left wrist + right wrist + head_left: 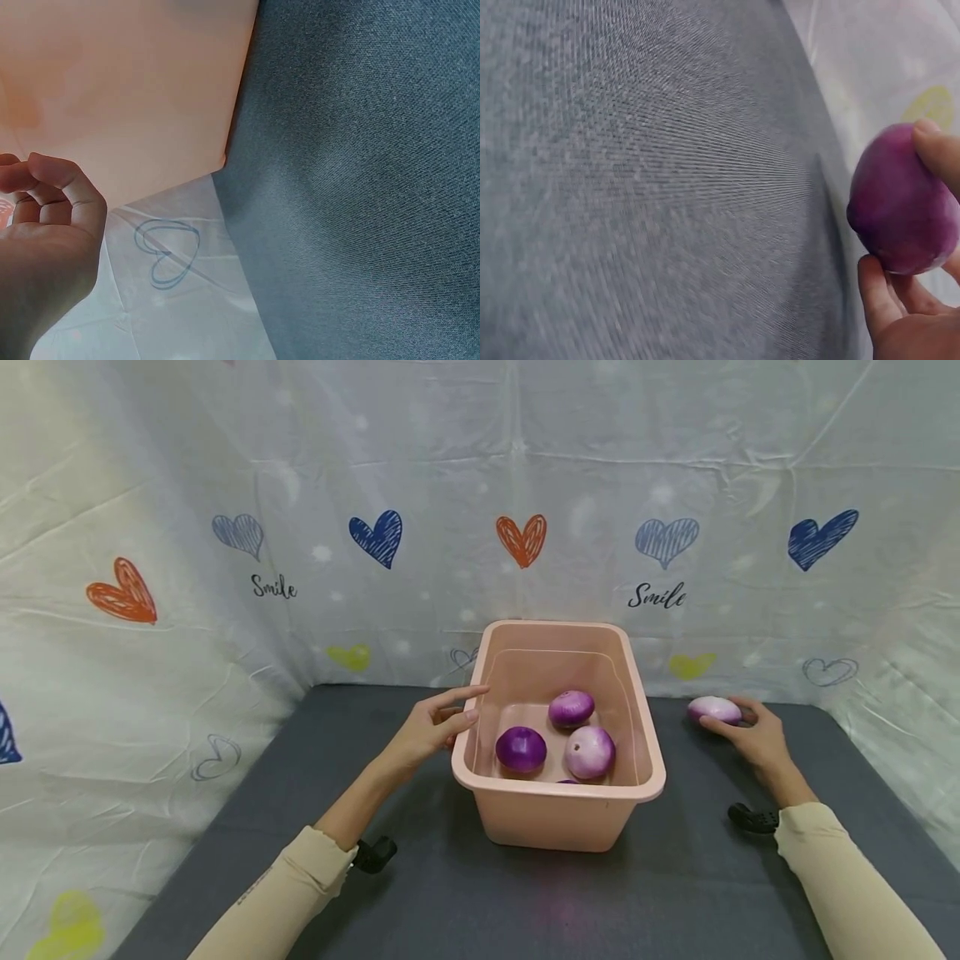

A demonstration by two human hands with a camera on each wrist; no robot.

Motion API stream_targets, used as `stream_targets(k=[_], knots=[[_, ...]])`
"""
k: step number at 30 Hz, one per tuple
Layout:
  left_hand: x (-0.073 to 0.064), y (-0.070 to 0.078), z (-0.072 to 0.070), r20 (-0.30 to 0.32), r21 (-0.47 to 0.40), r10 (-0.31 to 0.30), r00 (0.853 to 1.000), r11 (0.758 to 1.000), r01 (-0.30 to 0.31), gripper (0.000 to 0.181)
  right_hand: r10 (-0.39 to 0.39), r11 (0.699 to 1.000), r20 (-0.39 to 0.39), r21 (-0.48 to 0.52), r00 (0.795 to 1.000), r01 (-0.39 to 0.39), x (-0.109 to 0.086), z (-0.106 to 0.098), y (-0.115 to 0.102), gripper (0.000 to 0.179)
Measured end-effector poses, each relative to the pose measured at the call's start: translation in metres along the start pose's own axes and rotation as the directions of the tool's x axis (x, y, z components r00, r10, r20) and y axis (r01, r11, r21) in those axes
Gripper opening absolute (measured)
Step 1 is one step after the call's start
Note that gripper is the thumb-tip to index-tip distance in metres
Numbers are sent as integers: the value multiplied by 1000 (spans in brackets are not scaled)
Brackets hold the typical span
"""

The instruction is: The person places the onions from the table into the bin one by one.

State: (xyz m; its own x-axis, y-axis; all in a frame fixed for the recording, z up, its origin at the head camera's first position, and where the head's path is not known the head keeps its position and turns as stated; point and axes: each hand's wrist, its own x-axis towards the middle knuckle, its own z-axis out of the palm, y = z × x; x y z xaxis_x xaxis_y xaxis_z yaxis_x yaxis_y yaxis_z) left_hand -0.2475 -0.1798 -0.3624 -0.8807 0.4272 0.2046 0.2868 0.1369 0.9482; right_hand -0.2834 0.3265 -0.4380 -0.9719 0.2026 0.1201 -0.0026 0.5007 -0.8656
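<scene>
My right hand [761,739] pinches a purple-and-white onion [715,710] at the back right of the table. In the right wrist view this onion [900,202] sits between the thumb and the fingertips [874,274]. A pink plastic tub [558,792] stands in the middle, with several onions inside. Among them are a dark purple onion [521,749], a paler one [590,752] and another purple one [572,708] farther back. The tub's front rim mostly hides one more. My left hand [431,727] is at the tub's left rim, fingers loosely bent, holding nothing.
A dark grey cloth [360,910] covers the table. Behind it and along the sides hangs a pale curtain [450,460] printed with hearts and the word "Smile". The tub's far end is close to the curtain. A black band [752,819] is on the right wrist.
</scene>
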Motion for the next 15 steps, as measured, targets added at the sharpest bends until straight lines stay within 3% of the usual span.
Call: stream_targets(k=[8, 15], knots=[[0, -2, -2, 11, -4, 4, 1000, 1000, -4, 47, 27, 997, 84, 69, 996, -32, -11, -10, -10, 92], [1, 0, -2, 13, -16, -3, 1000, 1000, 3, 48, 0, 993, 142, 119, 990, -17, -23, -21, -23, 89]])
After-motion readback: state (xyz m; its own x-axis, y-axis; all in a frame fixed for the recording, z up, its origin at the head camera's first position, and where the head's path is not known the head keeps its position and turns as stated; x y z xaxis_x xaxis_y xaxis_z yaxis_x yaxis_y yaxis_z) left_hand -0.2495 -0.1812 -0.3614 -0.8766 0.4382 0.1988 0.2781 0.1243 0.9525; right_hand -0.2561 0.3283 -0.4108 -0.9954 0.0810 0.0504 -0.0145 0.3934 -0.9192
